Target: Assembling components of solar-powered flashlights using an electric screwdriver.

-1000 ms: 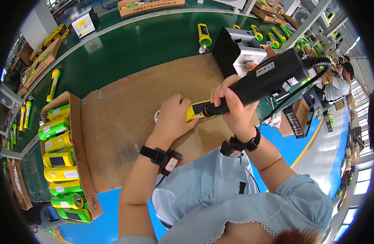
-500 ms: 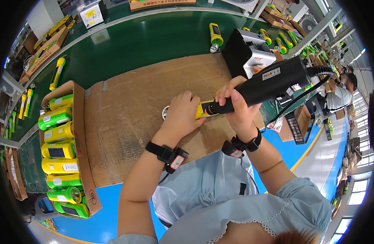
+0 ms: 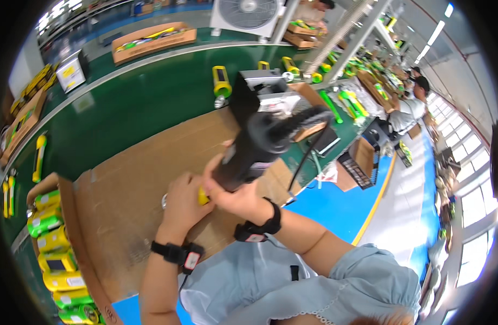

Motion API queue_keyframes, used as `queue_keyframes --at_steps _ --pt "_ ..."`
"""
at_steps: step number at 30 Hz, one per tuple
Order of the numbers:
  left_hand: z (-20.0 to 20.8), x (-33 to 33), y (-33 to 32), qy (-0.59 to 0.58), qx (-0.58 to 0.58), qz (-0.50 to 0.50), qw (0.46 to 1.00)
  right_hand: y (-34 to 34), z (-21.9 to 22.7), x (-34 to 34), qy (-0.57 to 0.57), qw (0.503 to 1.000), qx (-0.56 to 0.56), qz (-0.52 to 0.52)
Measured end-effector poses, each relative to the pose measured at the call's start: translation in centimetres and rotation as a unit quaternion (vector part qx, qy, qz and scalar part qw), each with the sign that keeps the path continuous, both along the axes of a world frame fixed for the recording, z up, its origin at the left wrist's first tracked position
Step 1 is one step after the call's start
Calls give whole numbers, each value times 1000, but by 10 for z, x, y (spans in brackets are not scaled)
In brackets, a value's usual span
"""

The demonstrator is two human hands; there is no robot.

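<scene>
— What's going on at the middle of the frame?

— The right hand (image 3: pixel 233 195) is wrapped tight around a black power screwdriver (image 3: pixel 254 151), its body pointing up toward the camera and its tip down near the left hand (image 3: pixel 184 203). That left grip is closed over a small yellow part (image 3: pixel 203 197) on the brown cardboard sheet (image 3: pixel 130 189) covering the green surface (image 3: pixel 130 108).

— So where is the yellow part exactly?

— Just below centre, pinched between the left fingers and the driver's nose (most of it is hidden by both hands). A bit of metal shows at the left of the left hand; I can't tell what it is.

— Which step would you call this?

— I'd judge it the fastening itself: tool seated on the part, the other hand steadying it. The next move would call for keeping the driver square to the part and the left fingers clear of the tip.

— Anything else around?

— A cardboard box (image 3: pixel 70 254) of yellow and green devices (image 3: pixel 54 265) at lower left, and a black cable (image 3: pixel 308 157) trailing right from the tool.
</scene>
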State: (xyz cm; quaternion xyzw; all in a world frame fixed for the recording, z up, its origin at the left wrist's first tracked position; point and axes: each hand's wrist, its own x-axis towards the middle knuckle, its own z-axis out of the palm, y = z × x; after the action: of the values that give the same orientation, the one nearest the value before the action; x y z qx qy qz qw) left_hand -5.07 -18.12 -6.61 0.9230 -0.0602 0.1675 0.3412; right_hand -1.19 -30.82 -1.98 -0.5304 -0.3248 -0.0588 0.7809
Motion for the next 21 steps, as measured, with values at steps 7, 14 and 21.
queue_keyframes --at_steps 7,14,21 --pt "4 6 -6 -19 5 -13 1000 -13 8 12 -7 997 -56 54" --pt "11 3 -6 6 28 -24 999 -17 18 11 -30 999 -31 24" --pt "31 -7 -7 62 39 -69 995 -92 85 54 -86 989 57 -106"
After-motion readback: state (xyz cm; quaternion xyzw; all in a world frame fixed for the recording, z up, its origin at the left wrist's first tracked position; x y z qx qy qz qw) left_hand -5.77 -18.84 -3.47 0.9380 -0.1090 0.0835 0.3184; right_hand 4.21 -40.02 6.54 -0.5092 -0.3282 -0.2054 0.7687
